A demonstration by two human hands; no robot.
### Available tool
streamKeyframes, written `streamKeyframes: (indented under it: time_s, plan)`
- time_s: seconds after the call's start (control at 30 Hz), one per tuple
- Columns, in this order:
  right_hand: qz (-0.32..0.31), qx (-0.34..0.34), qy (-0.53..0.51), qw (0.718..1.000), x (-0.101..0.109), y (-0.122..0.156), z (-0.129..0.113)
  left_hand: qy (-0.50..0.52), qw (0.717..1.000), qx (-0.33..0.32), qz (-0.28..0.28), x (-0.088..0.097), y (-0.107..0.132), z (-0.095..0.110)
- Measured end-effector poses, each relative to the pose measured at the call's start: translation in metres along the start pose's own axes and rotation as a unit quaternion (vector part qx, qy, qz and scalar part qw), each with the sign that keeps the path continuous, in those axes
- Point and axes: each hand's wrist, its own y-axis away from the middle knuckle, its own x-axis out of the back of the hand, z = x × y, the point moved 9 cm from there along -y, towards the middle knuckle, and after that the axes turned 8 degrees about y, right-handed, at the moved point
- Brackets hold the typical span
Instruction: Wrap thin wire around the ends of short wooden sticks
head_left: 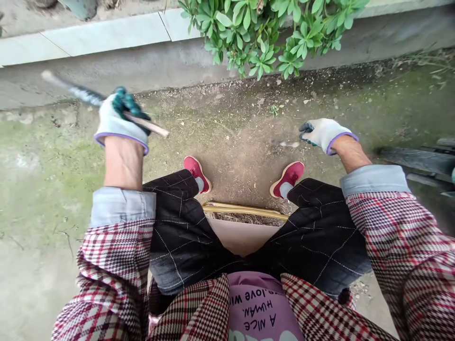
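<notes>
The **left hand** [121, 116] wears a white work glove, its **green-coated fingers** [128, 102] curled shut around the wooden handle of a **slim hand tool** [80, 94], held above **bare soil** [234, 142]. The gloved **right hand** [323, 135] holds nothing, its **fingertips** [306, 130] slightly open. The **pink shirt** [259, 308] below reads "A NICE HUMAN".

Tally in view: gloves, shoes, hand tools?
White work gloves: 2
Red shoes: 2
Wooden-handled hand tool: 1
Total: 5
</notes>
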Motion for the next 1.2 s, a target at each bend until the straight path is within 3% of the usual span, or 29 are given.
streamKeyframes:
  time_s: [0.07, 0.1, 0.13, 0.23, 0.33, 0.43, 0.5, 0.6, 0.67, 0.8, 0.9, 0.97, 1.0, 1.1, 1.2]
  plan:
    - [0.022, 0.016, -0.036, 0.999, 0.010, 0.002, -0.018, 0.193, 0.979, 0.058, -0.042, -0.041, 0.019, -0.008]
    - [0.033, 0.029, -0.076, 0.996, 0.016, 0.006, -0.031, 0.212, 0.973, 0.065, -0.067, -0.063, 0.030, -0.008]
    - [0.036, 0.047, -0.164, 0.985, 0.020, 0.012, -0.046, 0.184, 0.975, 0.078, -0.100, -0.085, 0.044, -0.010]
    - [0.021, 0.101, -0.264, 0.959, 0.024, 0.034, -0.100, 0.130, 0.968, 0.055, -0.207, -0.144, 0.085, -0.005]
    - [-0.048, 0.205, -0.404, 0.890, 0.012, 0.058, -0.158, 0.101, 0.954, 0.054, -0.278, -0.175, 0.114, -0.006]
    - [-0.094, 0.274, -0.402, 0.869, -0.009, 0.077, -0.190, 0.072, 0.949, 0.057, -0.300, -0.183, 0.122, -0.009]
    - [-0.158, 0.293, -0.410, 0.849, -0.026, 0.088, -0.200, 0.055, 0.952, 0.046, -0.298, -0.182, 0.119, -0.010]
    - [-0.271, 0.298, -0.421, 0.813, -0.044, 0.108, -0.202, 0.036, 0.959, 0.024, -0.281, -0.176, 0.106, -0.013]
    - [-0.297, 0.284, -0.412, 0.813, -0.044, 0.119, -0.197, 0.024, 0.963, 0.017, -0.269, -0.170, 0.096, -0.017]
    - [-0.188, 0.256, -0.345, 0.883, -0.021, 0.124, -0.183, -0.018, 0.970, -0.003, -0.244, -0.157, 0.076, -0.029]
    - [-0.102, 0.309, -0.231, 0.917, -0.008, 0.135, -0.189, -0.120, 0.964, -0.034, -0.237, -0.152, 0.063, -0.039]
    - [-0.077, 0.347, -0.160, 0.921, -0.007, 0.142, -0.194, -0.255, 0.935, -0.078, -0.236, -0.153, 0.057, -0.044]
    - [-0.071, 0.356, -0.134, 0.922, -0.006, 0.144, -0.195, -0.334, 0.906, -0.108, -0.235, -0.155, 0.057, -0.046]
    - [-0.040, 0.343, -0.099, 0.933, 0.004, 0.137, -0.187, -0.528, 0.785, -0.182, -0.266, -0.170, 0.073, -0.058]
    - [0.012, 0.303, -0.106, 0.947, 0.023, 0.117, -0.170, -0.609, 0.672, -0.202, -0.370, -0.193, 0.113, -0.080]
